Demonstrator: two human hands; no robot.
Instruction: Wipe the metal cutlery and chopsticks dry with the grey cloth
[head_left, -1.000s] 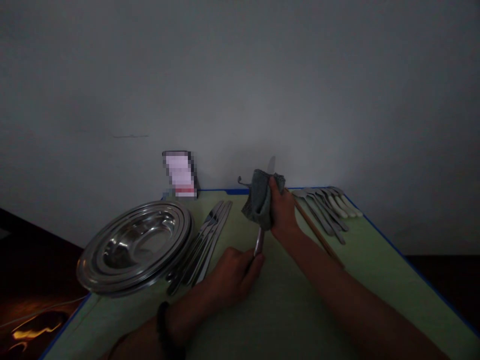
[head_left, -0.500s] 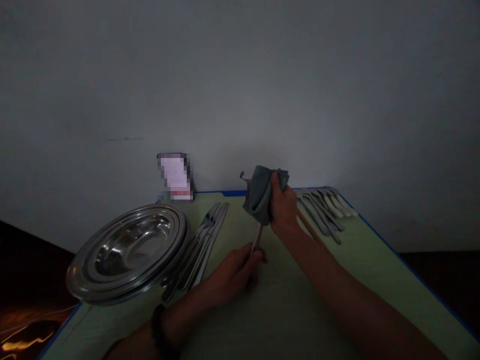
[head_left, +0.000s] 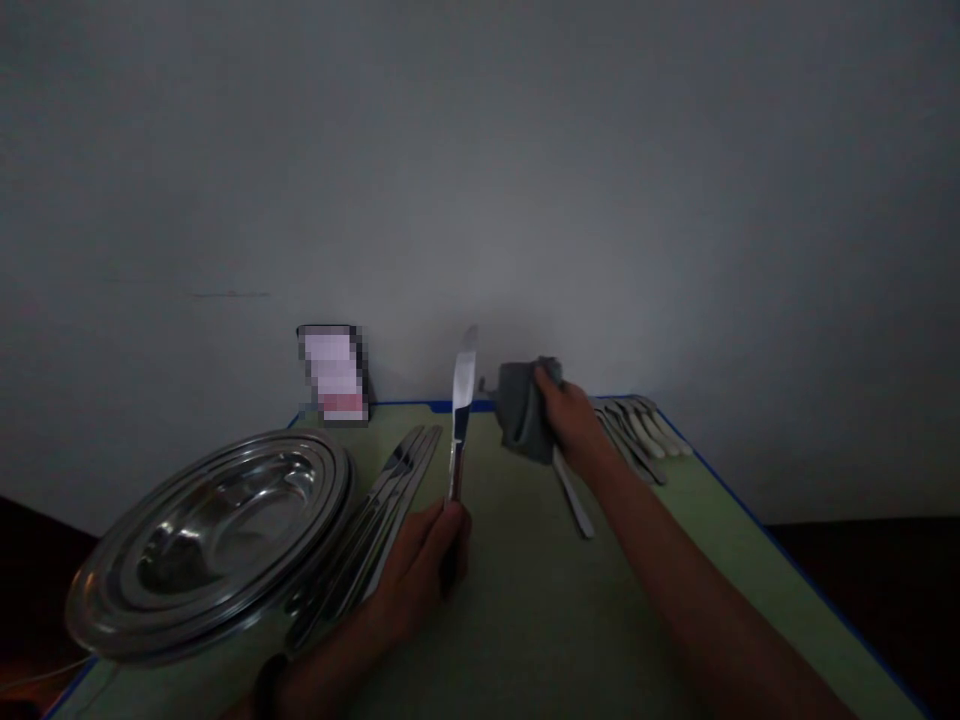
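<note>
My left hand is wrapped round the handle of a table knife, whose shiny blade points up. To its right, my right hand grips a folded grey cloth, which is apart from the blade. A small loop sticks out at the cloth's left edge. Just below the cloth, a piece of cutlery lies on the table with its far end hidden. Left of my left hand, several knives lie side by side, partly covered by my wrist.
Shiny metal plates are stacked at the left of the green table with blue edging. Several spoons or forks, some white-handled, lie at the back right. A phone with a blurred screen leans on the grey wall.
The cloth has come off the knife, so the blade now shows. My left hand has moved left with the knife, and the view has shifted slightly.
</note>
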